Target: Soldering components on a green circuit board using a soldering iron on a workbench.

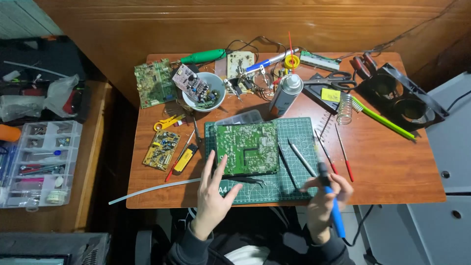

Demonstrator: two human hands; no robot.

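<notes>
A soldering iron [329,196] with a blue handle is gripped in the right hand [324,201], whose fingers are clenched around the shaft where the black collar meets the blue grip. Its long axis runs nearly up and down the view, tilted slightly, with the tip directed away from the person toward the far side of the desk [387,162] and the blue handle end pointed back toward the body, where a dark cord is seen trailing off below the desk edge. The iron is held above the near right corner of a green cutting mat [294,189]; the hand is blurred, so the exact finger placement cannot be told. The left hand [213,194] is laid on the near left part of the mat with its fingers released and spread, the index fingertip touching the near left edge of a large green circuit board [248,147] that is set flat in the middle of the mat. Black tweezers [252,181] are seen just in front of the board, between the two hands. A metal-tipped tool [301,157] and two red-handled probes [343,152] lie to the right of the board, and a spray can [285,93] stands just behind the mat.
</notes>
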